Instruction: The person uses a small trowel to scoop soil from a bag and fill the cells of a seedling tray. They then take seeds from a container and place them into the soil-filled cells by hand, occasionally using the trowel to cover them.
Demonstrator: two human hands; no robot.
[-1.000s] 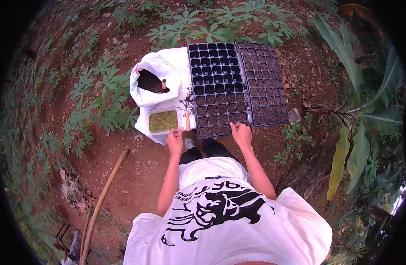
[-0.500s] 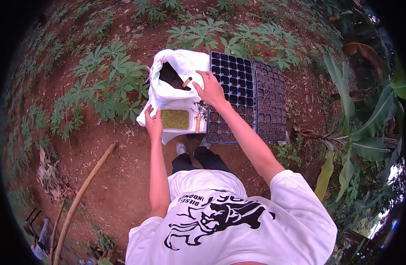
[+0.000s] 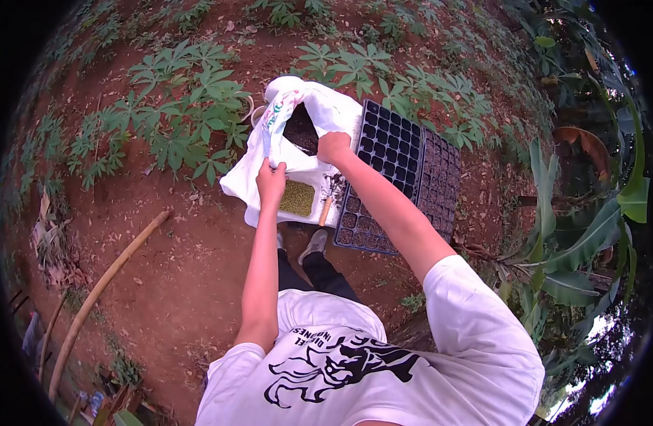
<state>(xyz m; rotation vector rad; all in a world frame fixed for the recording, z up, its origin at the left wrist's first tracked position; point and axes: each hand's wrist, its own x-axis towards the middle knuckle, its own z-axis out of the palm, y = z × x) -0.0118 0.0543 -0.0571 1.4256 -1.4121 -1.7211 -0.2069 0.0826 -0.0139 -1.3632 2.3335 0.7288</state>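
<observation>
A white sack (image 3: 275, 135) stands with its mouth open, dark soil (image 3: 300, 133) showing inside. My left hand (image 3: 271, 181) pinches the near left edge of the sack. At the right edge of the opening, my right hand (image 3: 334, 148) is closed on the sack's rim. Just below the sack lies a container of green seeds (image 3: 297, 199). Beside it rests a small tool with a wooden handle (image 3: 326, 211). The wooden piece seen earlier in the sack is hidden.
To the right are two black seedling trays, one partly filled with soil (image 3: 389, 145), the other filled (image 3: 438, 170). Leafy plants (image 3: 191, 106) grow beyond and left. A long wooden pole (image 3: 110, 277) lies at the left, banana leaves (image 3: 589, 234) at the right.
Both hands have closed on the sack's edge, and the near left side is pulled up and inward. The sack's opening looks narrower. The view has shifted and turned slightly.
</observation>
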